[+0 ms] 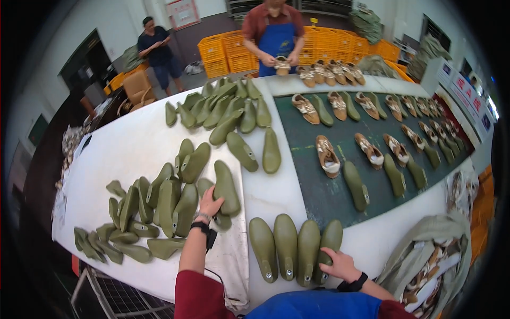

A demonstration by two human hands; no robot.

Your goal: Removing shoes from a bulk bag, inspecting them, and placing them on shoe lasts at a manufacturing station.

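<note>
My left hand (211, 203) is closed on the edge of an olive-green shoe last (227, 187) at the right side of a loose pile. Beneath that last, another green last is partly hidden. In front of me several matching lasts (286, 244) lie side by side, heel ends toward me. My right hand (341, 265) grips the heel part of the rightmost last (331, 237) in this row. To the left of my left hand lies the heap of green lasts (169, 204), pointing various ways.
A green conveyor belt (340, 199) on the right carries tan and white shoes (325, 155) paired with lasts. More lasts (217, 110) lie at the far table end. An open sack (425, 255) stands at right. Across the table, a person in a blue apron (276, 42) handles a shoe.
</note>
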